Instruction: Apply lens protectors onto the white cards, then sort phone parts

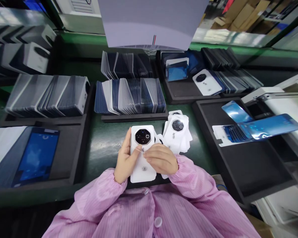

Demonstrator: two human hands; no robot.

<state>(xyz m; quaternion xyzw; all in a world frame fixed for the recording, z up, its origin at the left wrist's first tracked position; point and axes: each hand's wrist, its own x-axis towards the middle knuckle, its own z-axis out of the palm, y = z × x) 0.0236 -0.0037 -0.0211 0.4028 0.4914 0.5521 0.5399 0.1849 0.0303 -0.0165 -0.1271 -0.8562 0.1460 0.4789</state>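
My left hand (126,161) grips the left edge of a white phone back panel (139,173), its thumb lying across the front. The panel has a dark camera window near its top, and more panels seem to lie beneath it. My right hand (162,159) rests over the panel's right side with the fingers pressed together. A thin pale line runs between the left thumb and the right fingertips; what it is, I cannot make out. Just right of the panel, a loose pile of similar white panels (181,135) lies on the dark green table (101,148), partly hidden by my right hand.
Ahead stands a black rack (136,117) of upright thin panels. Black trays with more panels stand at the left (76,145) and back right (181,96). A right-hand tray (250,168) has blue film sheets (270,127) across its far end. A white sheet (151,23) hangs ahead.
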